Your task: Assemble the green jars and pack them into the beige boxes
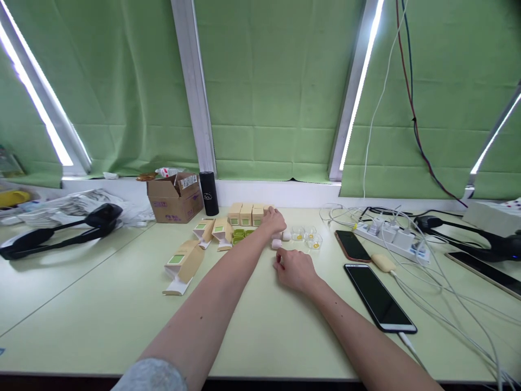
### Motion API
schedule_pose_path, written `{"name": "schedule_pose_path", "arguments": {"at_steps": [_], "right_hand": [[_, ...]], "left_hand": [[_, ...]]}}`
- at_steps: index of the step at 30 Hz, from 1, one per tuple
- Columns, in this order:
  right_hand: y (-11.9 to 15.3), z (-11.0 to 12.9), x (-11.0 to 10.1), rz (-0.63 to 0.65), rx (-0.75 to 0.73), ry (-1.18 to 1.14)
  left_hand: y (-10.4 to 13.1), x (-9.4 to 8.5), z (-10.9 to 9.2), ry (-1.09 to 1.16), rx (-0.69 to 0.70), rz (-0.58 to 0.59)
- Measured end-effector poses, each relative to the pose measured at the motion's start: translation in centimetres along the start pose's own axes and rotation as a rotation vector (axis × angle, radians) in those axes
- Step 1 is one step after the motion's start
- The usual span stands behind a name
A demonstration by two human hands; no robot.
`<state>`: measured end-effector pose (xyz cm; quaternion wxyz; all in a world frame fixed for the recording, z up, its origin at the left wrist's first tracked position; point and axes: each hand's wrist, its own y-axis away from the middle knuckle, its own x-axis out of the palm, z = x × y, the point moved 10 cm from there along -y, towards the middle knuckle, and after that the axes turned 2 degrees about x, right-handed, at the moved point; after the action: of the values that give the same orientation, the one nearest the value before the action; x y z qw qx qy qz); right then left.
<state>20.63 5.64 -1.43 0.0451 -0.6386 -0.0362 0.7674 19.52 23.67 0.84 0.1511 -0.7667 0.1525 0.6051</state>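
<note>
Though partly behind the left hand (275, 221) (grip unclear), a carton (266, 207) at the row's right end.

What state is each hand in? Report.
Left hand: at the small boxes, grip cannot be told.
Right hand: fingers curled near the pink pieces, holding something or not cannot be told.

The only view comes from a camera on the person's head, facing forward and slightly down across the desk (260, 347); it sits close above the forearms, which enter from the bottom edge; both hands, left (273, 221) and right (296, 269), appear small near the centre; green blinds (280, 92) fill the upper half; the desk's near edge crosses the bottom; no second view shares this scene.
</note>
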Motion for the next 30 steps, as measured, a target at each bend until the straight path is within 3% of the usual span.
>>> {"name": "schedule_pose_path", "arguments": {"at_steps": [12, 17, 20, 24, 30], "right_hand": [[0.0, 0.0, -0.1, 0.009, 0.001, 0.005], [0.0, 0.0, 0.0, 0.014, -0.005, 0.007], [0.0, 0.1, 0.0, 0.017, -0.005, -0.002], [0.3, 0.2, -0.1, 0.021, -0.004, -0.001], [0.5, 0.6, -0.5, 0.008, -0.014, -0.003]], "left_hand": [[-0.7, 0.2, 0.0, 0.074, -0.067, 0.001], [0.5, -0.5, -0.7, 0.099, -0.019, 0.008], [2.7, -1.6, -1.7, 0.118, 0.084, -0.039], [7.7, -3.9, -1.9, 0.146, 0.218, -0.129], [16.9, -8.4, 2.2, 0.243, 0.319, -0.291]]}}
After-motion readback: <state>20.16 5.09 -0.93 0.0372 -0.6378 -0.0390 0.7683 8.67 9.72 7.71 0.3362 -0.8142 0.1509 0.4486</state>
